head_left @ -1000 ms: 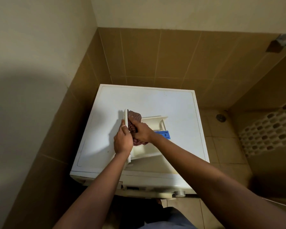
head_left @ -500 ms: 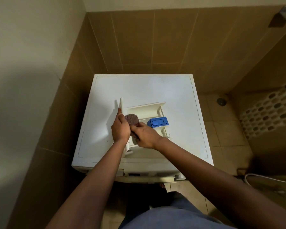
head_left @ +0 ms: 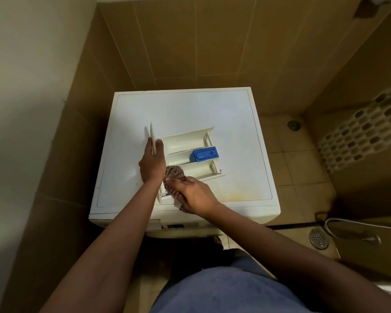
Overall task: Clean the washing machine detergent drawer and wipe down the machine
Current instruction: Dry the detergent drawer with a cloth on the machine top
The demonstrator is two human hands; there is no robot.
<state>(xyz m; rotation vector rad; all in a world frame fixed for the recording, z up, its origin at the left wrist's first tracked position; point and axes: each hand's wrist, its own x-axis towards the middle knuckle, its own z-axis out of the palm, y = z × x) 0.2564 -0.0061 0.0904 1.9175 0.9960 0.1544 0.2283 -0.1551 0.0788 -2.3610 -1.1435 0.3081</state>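
Right now our left fingers [head_left: 149,141] and thumb clasp the upright front panel [head_left: 152,131] of the detergent drawer [head_left: 185,141], fingers on its outer face and thumb on the inner one. Our right fingers [head_left: 178,182] are curled round a bunched reddish-brown cloth [head_left: 174,173] and press it into the drawer's nearest compartment, hard against the panel. The cloth touches the heel of our left hand [head_left: 151,166]. Our right hand [head_left: 196,196] sits at 5 o'clock from the left one, both forearms reaching in from 6 o'clock.

The drawer lies flat on top of the white washing machine [head_left: 190,107], a little toward 6 o'clock of the lid's centre, with its panel end at 9 o'clock and its open rear end at 3 o'clock. A blue insert [head_left: 204,154] sits in the middle compartment, toward the 3 o'clock end. Yellowish staining [head_left: 242,195] runs along the lid near 5 o'clock.

Tan tiled walls [head_left: 190,41] close the machine in at 9 and 12 o'clock. On the tiled floor we see one round drain [head_left: 294,125] at 3 o'clock and a second drain [head_left: 318,239] at 4 o'clock, beside a grey hose [head_left: 348,222].
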